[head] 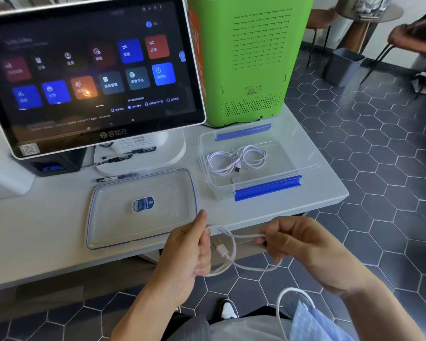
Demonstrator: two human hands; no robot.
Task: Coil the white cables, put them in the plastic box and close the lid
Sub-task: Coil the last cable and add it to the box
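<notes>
I hold a white cable (234, 257) in a loose loop in front of the table edge. My left hand (192, 249) pinches the loop's left side, and my right hand (302, 244) grips its right side. The cable's plug hangs inside the loop, and its free end trails down over my lap. The clear plastic box (302, 153) with blue latches stands open on the table to the right. Coiled white cables (236, 158) lie inside it. The clear lid (108, 217) lies flat on the table, left of the box.
A large touchscreen terminal (91, 70) stands at the back left with pens (116, 178) at its base. A green machine (251, 57) stands behind the box. The white table (35, 222) ends just right of the box. A grey bin (342, 67) and chairs stand on the tiled floor.
</notes>
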